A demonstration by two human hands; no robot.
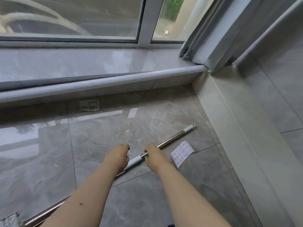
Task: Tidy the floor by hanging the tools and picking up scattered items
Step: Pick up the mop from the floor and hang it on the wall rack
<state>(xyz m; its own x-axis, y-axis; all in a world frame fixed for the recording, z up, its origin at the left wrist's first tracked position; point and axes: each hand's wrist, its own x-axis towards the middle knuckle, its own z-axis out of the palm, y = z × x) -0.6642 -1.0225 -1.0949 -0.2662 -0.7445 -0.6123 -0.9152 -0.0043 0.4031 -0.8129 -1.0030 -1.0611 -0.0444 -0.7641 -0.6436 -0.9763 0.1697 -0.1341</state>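
Note:
A long steel pole (170, 139) with a grey end cap and hanging hole lies slanted across the grey tiled floor, its far end near the right wall. My right hand (154, 157) curls round the pole just above its grey middle sleeve (135, 161). My left hand (118, 157) hovers beside the sleeve with loosely curled fingers and holds nothing that I can see. The pole's lower part runs under my left forearm to the bottom left. A small white printed paper (182, 153) lies flat on the floor just right of my right hand.
A low tiled window ledge (98, 79) with a padded grey edge runs across the back, with a grey curtain (213, 38) in the right corner. A white baseboard (229, 128) lines the right wall. A crumpled grey item (9, 220) sits at the bottom left.

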